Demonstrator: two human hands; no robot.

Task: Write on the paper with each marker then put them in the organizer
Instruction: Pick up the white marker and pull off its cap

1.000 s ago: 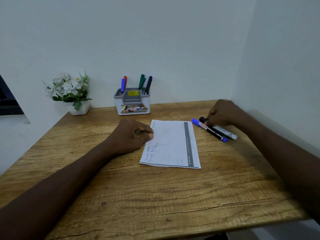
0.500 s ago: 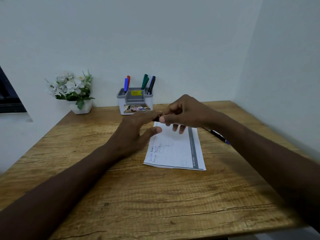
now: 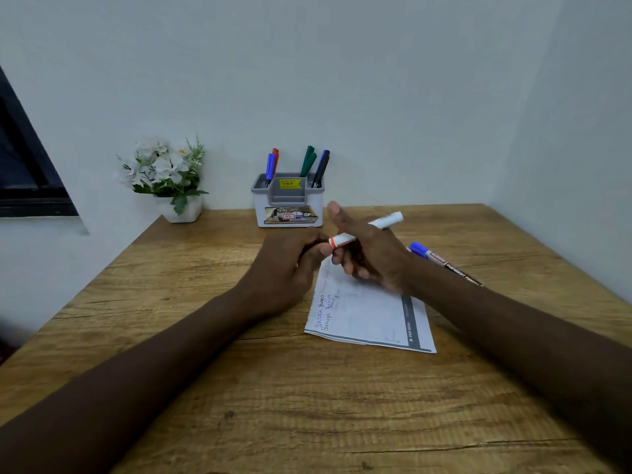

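The front end of the white marker [image 3: 343, 239] is hidden inside the left hand [image 3: 287, 268], whose fingers curl round it. The right hand [image 3: 369, 254] grips the marker's middle, above the paper [image 3: 369, 316]. That hand and arm cover the paper's top and part of a blue-capped marker [image 3: 427, 253] on the table [image 3: 307, 405]. The organizer [image 3: 289, 206] stands behind, with flowers [image 3: 164, 172] to its left.

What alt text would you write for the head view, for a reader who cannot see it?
A person's right hand holds a white marker above a paper while the left hand grips one end. A blue-capped marker lies on the wooden table; an organizer of markers stands by the wall.
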